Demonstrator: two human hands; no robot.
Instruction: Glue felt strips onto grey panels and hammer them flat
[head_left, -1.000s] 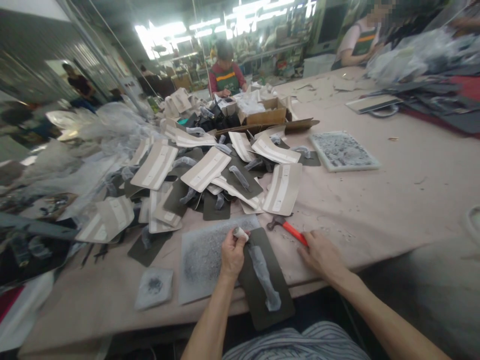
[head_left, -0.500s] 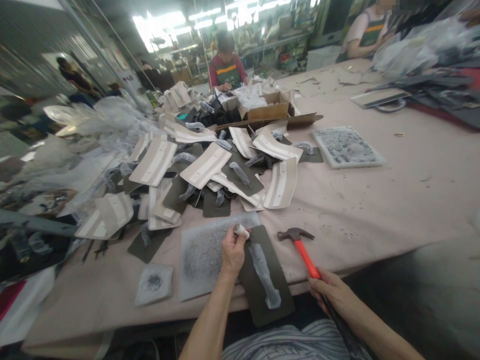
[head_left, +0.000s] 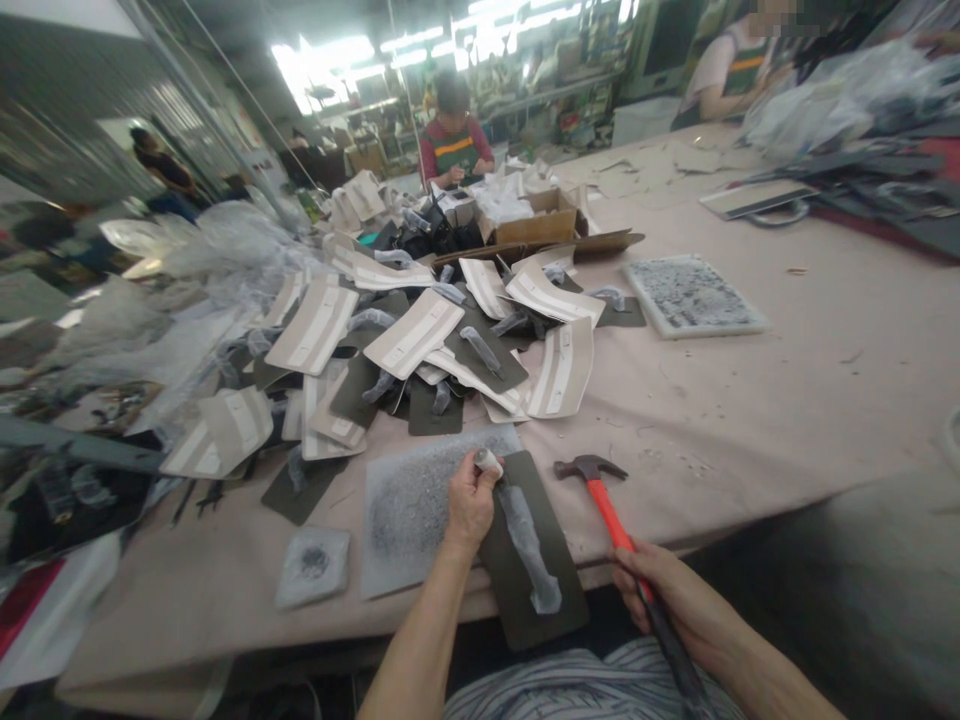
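My left hand (head_left: 471, 508) is closed around a short white cylinder (head_left: 489, 462), its dull end pointing up; what that piece is I cannot make out. Under and beside it lies a dark olive panel (head_left: 559, 550) with a plastic-wrapped handle (head_left: 531, 550) along its middle. The panel's near end overhangs the table edge, and its far end rests by a worn grey pad (head_left: 405, 520). In my right hand (head_left: 660, 585) is a claw hammer (head_left: 611, 510) with an orange and black handle. Its head is right of the panel, apart from the white cylinder.
A heap of curved panels (head_left: 416, 335), some cream side up, covers the table beyond. Left is a small worn block (head_left: 313, 568); right, a marked white slab (head_left: 694, 295). A cardboard box (head_left: 544, 222) stands behind. A co-worker (head_left: 454, 145) sits across the table.
My left hand and the white cylinder have shifted very slightly right. The hammer stays almost in place, and the view has moved a little.
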